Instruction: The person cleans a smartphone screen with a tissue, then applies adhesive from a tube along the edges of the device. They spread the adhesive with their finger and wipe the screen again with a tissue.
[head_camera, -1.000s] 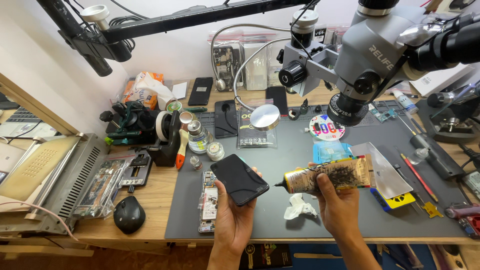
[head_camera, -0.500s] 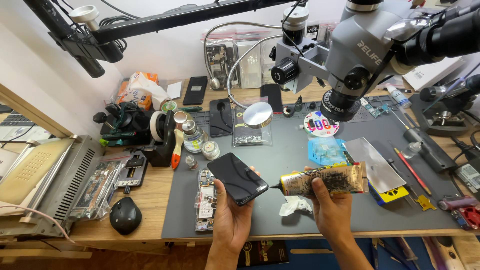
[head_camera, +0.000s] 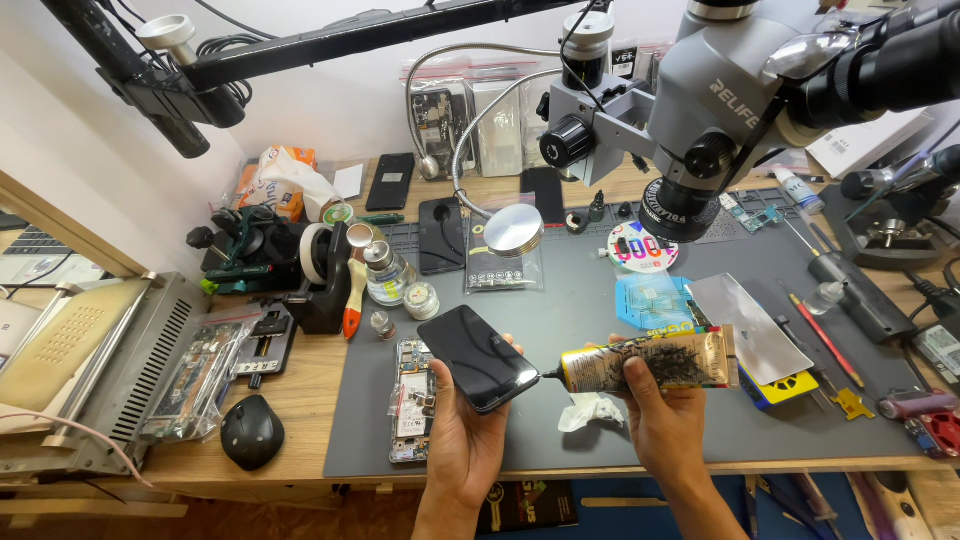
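Gluing step in hand, by the look of it: left hand (head_camera: 468, 430) cupped under a black phone screen (head_camera: 480, 357), face up and tilted, right hand (head_camera: 662, 412) clenched round a worn glue tube (head_camera: 645, 362), thin nozzle aimed at the screen's right edge and nearly touching. Next move likely to call for a steady squeeze and a slow trace along the edge, kept thin. Just left of the left hand, on the grey mat (head_camera: 560, 310), an opened phone body (head_camera: 411, 398) with its insides showing. Between the hands, a crumpled white wipe (head_camera: 592, 411). Beyond the left hand, a small glass bottle (head_camera: 385, 277) of clear liquid and a little round jar (head_camera: 421, 300), contents unclear. Farther off, above the right hand, a microscope (head_camera: 700, 110).
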